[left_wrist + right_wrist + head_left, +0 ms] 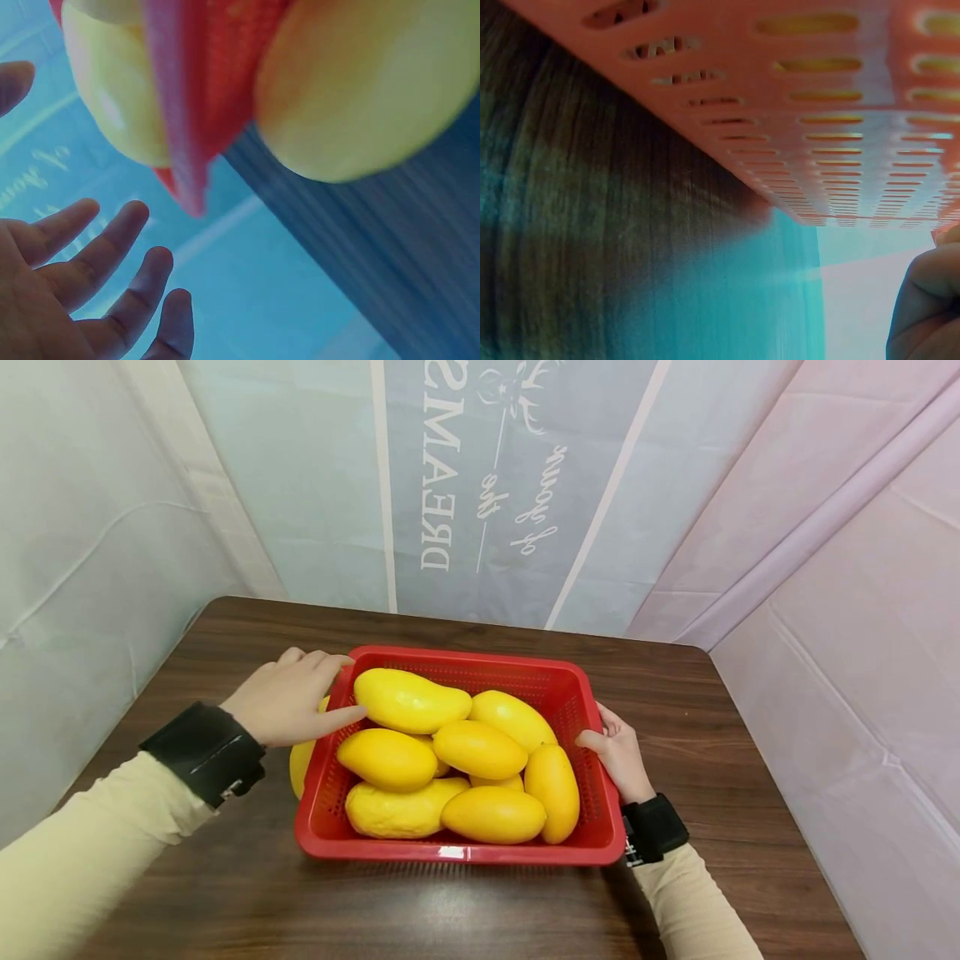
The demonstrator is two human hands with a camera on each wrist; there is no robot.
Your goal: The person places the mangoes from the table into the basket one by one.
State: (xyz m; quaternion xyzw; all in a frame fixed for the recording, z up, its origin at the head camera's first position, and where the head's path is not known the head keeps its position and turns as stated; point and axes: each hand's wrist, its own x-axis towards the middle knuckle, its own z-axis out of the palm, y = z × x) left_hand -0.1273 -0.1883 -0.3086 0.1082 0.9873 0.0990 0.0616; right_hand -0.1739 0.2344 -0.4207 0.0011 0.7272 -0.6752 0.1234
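Note:
A red plastic basket with slotted walls holds several yellow mangoes, piled in its middle. My right hand grips the basket's right rim, thumb over the inner side and fingers outside. Over the left rim hovers my left hand, thumb and fingers spread; in the left wrist view the fingers stand apart from the red rim. Outside the basket's left wall lies another mango, partly hidden by the hand and rim. The right wrist view shows the slotted basket surface close up.
Beneath everything is a dark wood-grain table, its far edge behind the basket. A fabric backdrop with printed lettering hangs behind, and pale sheets flank both sides. Black bands circle both wrists.

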